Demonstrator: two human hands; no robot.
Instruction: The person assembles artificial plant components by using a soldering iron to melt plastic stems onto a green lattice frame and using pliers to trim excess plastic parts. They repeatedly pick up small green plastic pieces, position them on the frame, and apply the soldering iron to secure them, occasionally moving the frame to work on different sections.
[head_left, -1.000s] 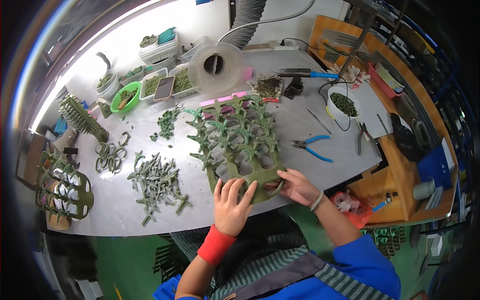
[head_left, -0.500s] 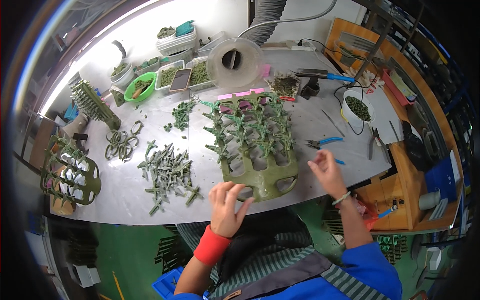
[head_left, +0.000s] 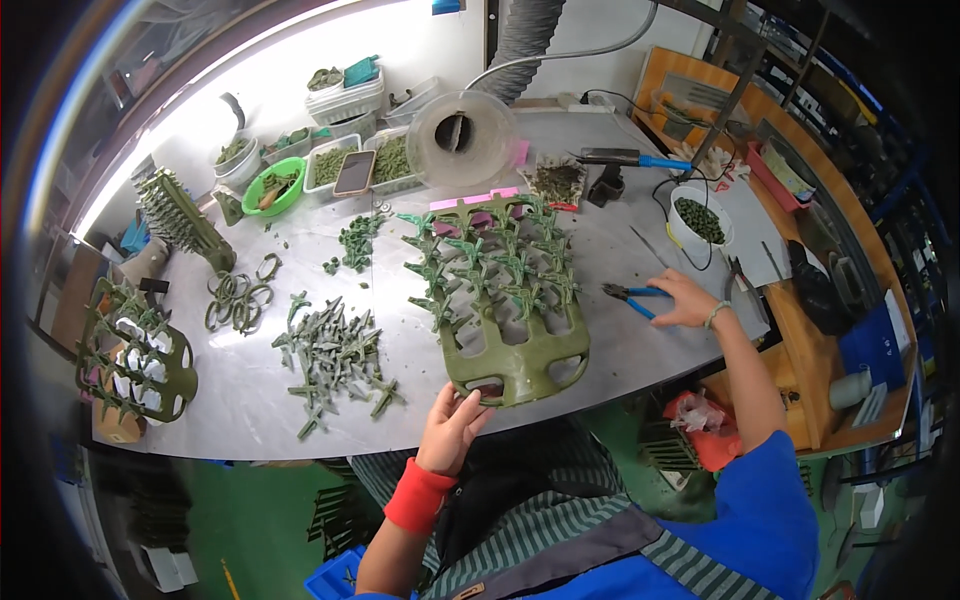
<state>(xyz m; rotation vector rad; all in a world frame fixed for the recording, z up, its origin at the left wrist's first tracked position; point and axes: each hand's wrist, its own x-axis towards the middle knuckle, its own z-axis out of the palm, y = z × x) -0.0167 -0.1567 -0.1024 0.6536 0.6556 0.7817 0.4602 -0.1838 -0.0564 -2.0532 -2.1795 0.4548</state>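
The left hand (head_left: 452, 425) grips the near edge of the green slotted frame (head_left: 510, 310) at frame centre, while the right hand (head_left: 685, 298) closes over the blue-handled pliers (head_left: 628, 297) at centre right. Held at one edge only, the frame could likely tip and shed its mounted green pieces. Loose green parts (head_left: 335, 360) lie left of it; a white bowl (head_left: 698, 218) and cable crowd the pliers.

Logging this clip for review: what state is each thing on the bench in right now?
Green plastic rack: flat on the table, near edge held by the left hand.
Pliers: lying on the table, right hand on the blue handles.
Loose green parts: scattered in a heap.
White bowl: upright, filled with green pieces.
Phone: resting across the trays.
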